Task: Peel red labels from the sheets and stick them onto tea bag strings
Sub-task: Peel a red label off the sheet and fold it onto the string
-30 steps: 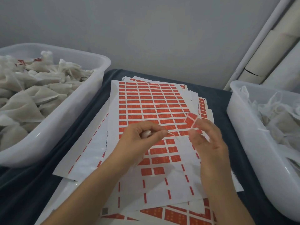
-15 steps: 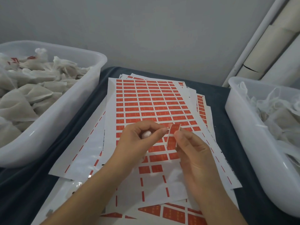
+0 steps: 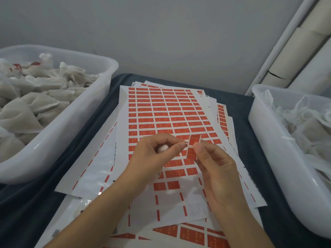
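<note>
Bins [image 3: 100, 97] of tea bags [image 3: 32, 104] flank label sheets [image 3: 161, 111].

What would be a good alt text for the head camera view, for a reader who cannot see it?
Two hands meet above a sheet of red labels: the left hand pinches a thin string, the right hand holds a peeled red label against it. White tubs of tea bags stand at left and right.

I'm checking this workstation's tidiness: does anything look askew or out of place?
The label sheets lie fanned and skewed, not squared in a stack, and the cardboard tube against the wall has a split. Otherwise nothing stands out; both tubs sit upright.
</note>
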Demonstrator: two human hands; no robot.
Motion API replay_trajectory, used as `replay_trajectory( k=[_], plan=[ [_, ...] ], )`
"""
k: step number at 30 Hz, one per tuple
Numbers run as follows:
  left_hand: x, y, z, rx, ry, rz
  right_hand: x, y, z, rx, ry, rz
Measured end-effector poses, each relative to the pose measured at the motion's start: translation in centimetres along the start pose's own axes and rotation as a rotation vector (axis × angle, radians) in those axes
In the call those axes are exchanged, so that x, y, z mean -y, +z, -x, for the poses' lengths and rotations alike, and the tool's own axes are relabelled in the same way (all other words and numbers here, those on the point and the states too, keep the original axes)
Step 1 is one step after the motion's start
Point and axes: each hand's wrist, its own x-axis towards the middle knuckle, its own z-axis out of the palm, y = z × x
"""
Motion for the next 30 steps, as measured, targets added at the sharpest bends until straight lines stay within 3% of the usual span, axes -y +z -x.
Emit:
replay_trajectory(
  k=[15,23,30],
  plan=[
    [-0.4,0.2,0.3,0.048,-0.021,0.039,-0.2,0.0,0.0,-0.065,-0.094,0.001],
    [0.0,0.1,0.0,0.054,-0.009,-0.022,0.0,0.1,0.2,-0.078,-0.215,0.134],
    [-0.7,-0.6,-0.1,0.012,-0.255,0.213,0.4,-0.6,-0.4,-0.15,-0.195,0.154]
  ],
)
